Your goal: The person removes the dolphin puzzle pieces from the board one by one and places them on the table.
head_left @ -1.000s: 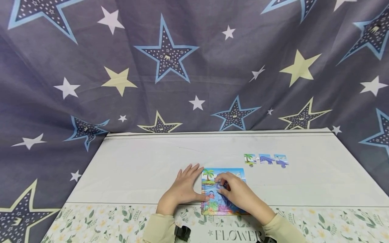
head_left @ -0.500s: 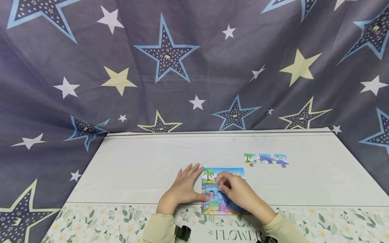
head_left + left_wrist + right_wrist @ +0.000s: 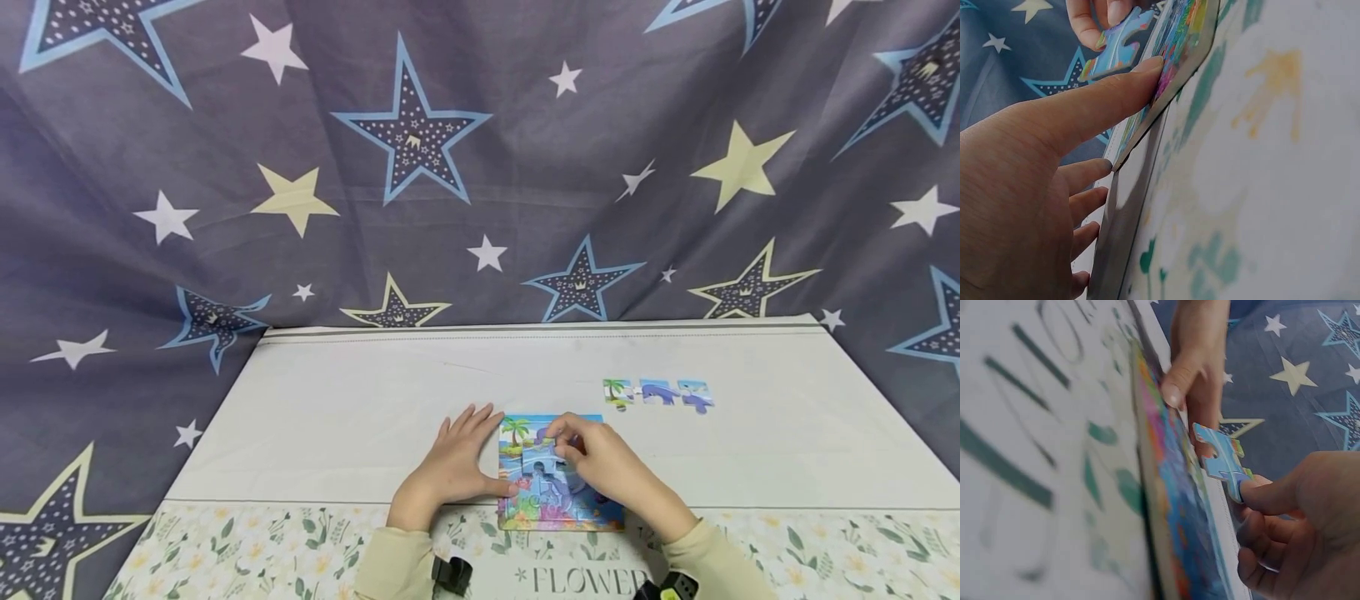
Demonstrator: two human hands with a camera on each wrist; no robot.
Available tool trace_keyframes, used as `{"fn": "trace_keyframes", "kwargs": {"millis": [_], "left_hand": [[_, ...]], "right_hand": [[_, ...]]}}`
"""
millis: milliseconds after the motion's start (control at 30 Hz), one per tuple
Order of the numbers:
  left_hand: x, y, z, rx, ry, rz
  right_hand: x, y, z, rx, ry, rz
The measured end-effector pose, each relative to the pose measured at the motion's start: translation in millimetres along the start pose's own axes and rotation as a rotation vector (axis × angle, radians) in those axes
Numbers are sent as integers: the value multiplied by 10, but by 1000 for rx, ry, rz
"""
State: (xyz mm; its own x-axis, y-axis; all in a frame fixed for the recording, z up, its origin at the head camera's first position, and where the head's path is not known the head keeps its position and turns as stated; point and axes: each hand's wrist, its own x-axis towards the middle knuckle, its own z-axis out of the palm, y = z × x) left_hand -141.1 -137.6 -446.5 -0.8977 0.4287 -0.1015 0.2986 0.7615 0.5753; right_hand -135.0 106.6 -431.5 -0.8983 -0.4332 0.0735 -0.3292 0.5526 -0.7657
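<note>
A colourful puzzle board (image 3: pixel 558 523) with a sea scene and a palm tree lies near the front of the table. My left hand (image 3: pixel 453 467) rests at its left side with fingers spread straight; the thumb (image 3: pixel 1116 87) lies on the board's edge. Between thumb and fingers my right hand (image 3: pixel 600 454) pinches a blue puzzle piece (image 3: pixel 1222 456). In the right wrist view that piece is tilted and raised off the board. In the head view it overlaps the upper middle of the board, and part of the picture is hidden behind the right hand.
Beyond the board, to the right, lie a palm-tree puzzle piece (image 3: pixel 617 392) and two dolphin puzzle pieces (image 3: pixel 657 392) in a row. A white cloth (image 3: pixel 337 417) with a floral front strip covers the table. A star-patterned curtain (image 3: pixel 480 167) hangs behind.
My right hand has moved slightly right, lifting the puzzle piece, now plainly visible, from the board. The left hand stays in place.
</note>
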Motion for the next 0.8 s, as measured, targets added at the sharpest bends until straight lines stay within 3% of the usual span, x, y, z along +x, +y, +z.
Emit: {"fn": "trace_keyframes", "kwargs": {"millis": [800], "left_hand": [[-6,-11,1,3,7,19]], "right_hand": [[-21,284,-496,-54,65,65]]}}
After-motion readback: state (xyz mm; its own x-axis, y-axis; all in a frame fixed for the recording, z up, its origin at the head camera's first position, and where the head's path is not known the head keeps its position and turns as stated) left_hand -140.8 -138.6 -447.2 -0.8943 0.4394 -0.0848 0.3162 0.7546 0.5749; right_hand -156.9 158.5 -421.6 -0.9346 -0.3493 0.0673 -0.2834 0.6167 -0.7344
